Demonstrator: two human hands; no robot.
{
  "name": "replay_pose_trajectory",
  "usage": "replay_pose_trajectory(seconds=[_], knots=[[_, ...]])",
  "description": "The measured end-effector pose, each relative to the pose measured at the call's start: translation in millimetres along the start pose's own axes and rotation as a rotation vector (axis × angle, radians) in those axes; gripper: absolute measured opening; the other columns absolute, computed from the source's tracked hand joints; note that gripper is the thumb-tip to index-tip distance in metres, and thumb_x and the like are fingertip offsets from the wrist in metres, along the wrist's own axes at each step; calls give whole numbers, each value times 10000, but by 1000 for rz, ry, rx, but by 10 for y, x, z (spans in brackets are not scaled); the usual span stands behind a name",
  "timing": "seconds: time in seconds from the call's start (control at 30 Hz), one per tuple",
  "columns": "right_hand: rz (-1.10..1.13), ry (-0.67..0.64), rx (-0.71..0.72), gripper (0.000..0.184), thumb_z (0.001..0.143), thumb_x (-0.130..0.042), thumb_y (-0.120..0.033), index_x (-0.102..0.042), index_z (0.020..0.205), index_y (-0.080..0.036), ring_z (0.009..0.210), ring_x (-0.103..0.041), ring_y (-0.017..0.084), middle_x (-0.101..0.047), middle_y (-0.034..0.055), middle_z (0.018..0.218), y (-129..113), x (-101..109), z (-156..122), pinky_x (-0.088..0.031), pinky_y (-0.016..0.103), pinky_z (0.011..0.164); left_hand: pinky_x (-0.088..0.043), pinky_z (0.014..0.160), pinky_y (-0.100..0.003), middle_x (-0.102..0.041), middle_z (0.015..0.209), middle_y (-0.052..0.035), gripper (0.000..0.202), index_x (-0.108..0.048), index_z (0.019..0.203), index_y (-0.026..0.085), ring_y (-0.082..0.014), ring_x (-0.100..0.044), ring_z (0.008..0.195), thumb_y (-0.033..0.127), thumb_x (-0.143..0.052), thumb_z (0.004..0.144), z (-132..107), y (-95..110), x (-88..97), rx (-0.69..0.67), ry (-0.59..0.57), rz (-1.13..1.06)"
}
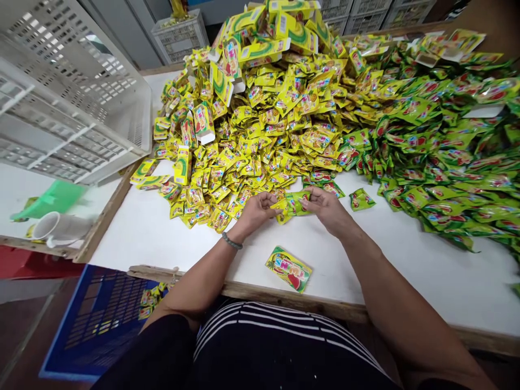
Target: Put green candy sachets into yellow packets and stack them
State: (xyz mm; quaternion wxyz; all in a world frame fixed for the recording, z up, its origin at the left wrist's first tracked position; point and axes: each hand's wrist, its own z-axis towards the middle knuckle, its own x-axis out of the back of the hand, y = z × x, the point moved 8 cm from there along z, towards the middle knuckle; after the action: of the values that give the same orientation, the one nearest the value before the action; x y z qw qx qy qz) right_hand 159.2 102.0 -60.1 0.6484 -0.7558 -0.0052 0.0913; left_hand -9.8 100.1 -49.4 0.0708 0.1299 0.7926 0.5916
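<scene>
My left hand (pixel 257 212) and my right hand (pixel 325 208) meet at the middle of the white table (pixel 406 271). Both are closed on a small bunch of candy packets (pixel 291 205), yellow and green, held between them. Behind my hands rises a big heap of yellow candy packets (pixel 260 124), with a heap of green candy packets (pixel 439 146) to its right. One small yellow carton (pixel 288 268) lies flat near the table's front edge, below my hands. A loose green packet (pixel 361 199) lies just right of my right hand.
Folded yellow cartons (pixel 260 38) top the yellow heap. A grey plastic crate (pixel 65 103) tilts at the left over a lower shelf with a green scoop (pixel 52 199) and a white cup (pixel 51 227). A blue crate (pixel 97 319) stands on the floor by my left knee.
</scene>
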Motion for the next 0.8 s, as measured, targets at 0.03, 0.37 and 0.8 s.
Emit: replay_pose_trajectory(seconds=[0.03,0.37,0.8], knots=[[-1,-9,-11,401,606,-819,-499,-639,856,-242,733,-645,191,-661,-5,719,16,-26,1,-541,339,697,-391,563,-210,-571,662,50,457,-556,833,157,-70,-507,560,348,-860,549,-2,-2,-7,13,-15,-82],[-108,116,-1,516,595,-802,-582,-654,936,-224,709,-625,186,-647,-1,715,35,-91,-86,-531,334,675,-392,550,-189,-566,618,77,552,-560,799,148,-40,-497,523,289,-932,416,-36,-8,-35,-11,120,-322],[-269,110,-150,512,596,-793,-579,-674,917,-199,745,-619,209,-718,50,823,376,32,-193,-517,318,628,-477,704,-296,-701,893,-65,523,-612,1030,175,-173,-643,773,524,-791,684,-243,613,889,-148,371,271]])
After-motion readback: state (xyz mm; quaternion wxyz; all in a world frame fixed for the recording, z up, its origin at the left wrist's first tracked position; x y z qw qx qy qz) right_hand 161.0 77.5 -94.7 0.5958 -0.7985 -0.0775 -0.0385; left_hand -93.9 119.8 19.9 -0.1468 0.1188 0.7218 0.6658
